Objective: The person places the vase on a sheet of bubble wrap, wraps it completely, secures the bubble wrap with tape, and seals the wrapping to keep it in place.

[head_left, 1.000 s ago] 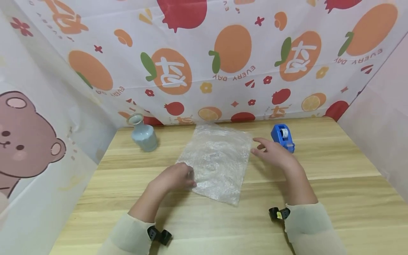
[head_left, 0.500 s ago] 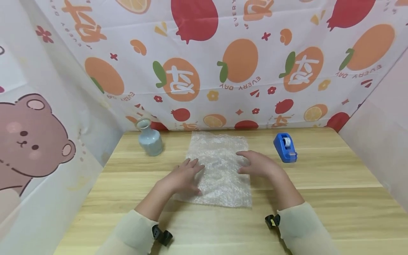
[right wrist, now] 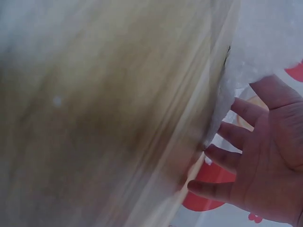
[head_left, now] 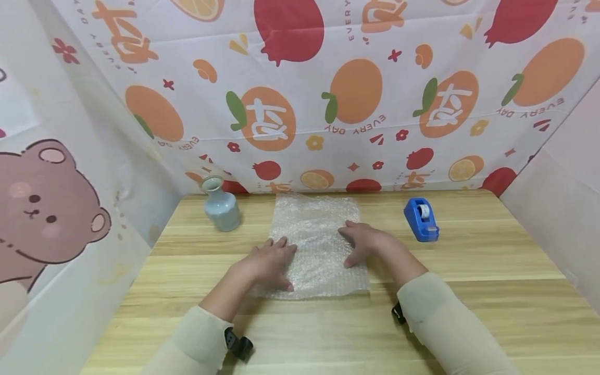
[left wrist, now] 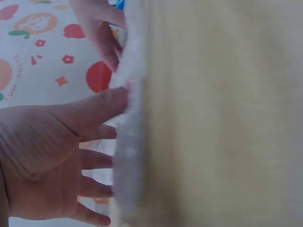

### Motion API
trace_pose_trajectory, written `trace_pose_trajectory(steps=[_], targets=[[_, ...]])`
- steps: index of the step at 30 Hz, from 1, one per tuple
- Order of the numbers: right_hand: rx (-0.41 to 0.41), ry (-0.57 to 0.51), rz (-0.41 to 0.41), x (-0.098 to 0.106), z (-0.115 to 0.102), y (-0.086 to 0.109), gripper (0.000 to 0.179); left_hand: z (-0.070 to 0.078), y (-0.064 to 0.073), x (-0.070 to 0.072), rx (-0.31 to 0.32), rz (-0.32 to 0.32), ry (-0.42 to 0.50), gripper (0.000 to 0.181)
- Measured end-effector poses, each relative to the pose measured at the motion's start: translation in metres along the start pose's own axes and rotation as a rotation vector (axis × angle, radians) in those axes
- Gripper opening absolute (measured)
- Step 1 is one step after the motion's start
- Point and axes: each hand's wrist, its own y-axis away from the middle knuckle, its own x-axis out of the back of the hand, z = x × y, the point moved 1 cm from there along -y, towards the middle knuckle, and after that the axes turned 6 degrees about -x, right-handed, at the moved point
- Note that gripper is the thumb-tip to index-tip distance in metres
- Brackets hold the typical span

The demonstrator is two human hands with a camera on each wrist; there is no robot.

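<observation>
Can see bubble wrap (head_left: 319,224) spread on the tabletop (head_left: 304,333). Can see the left hand (head_left: 268,264) on its left part, fingers splayed, grip released; also the right hand (head_left: 363,242) at its right side, fingers apart, grip released too, partly covering the edge. Left of the bubble wrap, see an upright vase (head_left: 222,209); cannot tell its contents. Right of it, find a blue tape dispenser (head_left: 415,219) holding a tape roll (head_left: 424,211). Behind it, note a fruit-print cloth (head_left: 300,88).

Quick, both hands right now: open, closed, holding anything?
Left hand: open, fingers spread on the bubble wrap, gripping nothing.
Right hand: open, fingers spread at the bubble wrap's right side, gripping nothing.
</observation>
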Motion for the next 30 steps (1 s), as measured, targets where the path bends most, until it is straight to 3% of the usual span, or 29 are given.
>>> trace_pose_trajectory(steps=[4,8,12,18,25,30], targets=[[-0.028,0.008,-0.030,-0.002,-0.006,-0.001,0.094,-0.006,-0.013,0.021,0.034,0.013,-0.007,0.098],[-0.007,0.005,-0.034,-0.005,-0.010,-0.002,0.096,-0.024,-0.043,0.038,0.087,0.011,0.000,0.096],[0.024,0.012,-0.041,-0.011,-0.014,-0.003,0.098,-0.047,-0.063,0.037,0.151,-0.039,0.017,0.091],[0.027,0.027,-0.022,-0.014,-0.019,-0.006,0.099,-0.064,-0.068,0.030,0.216,-0.029,0.046,0.095],[0.022,0.011,0.009,-0.008,-0.012,-0.008,0.099,-0.060,-0.068,0.031,0.158,0.038,0.020,0.095],[0.055,0.002,0.083,0.000,-0.001,-0.008,0.094,-0.048,-0.057,0.039,0.049,0.130,0.028,0.086]])
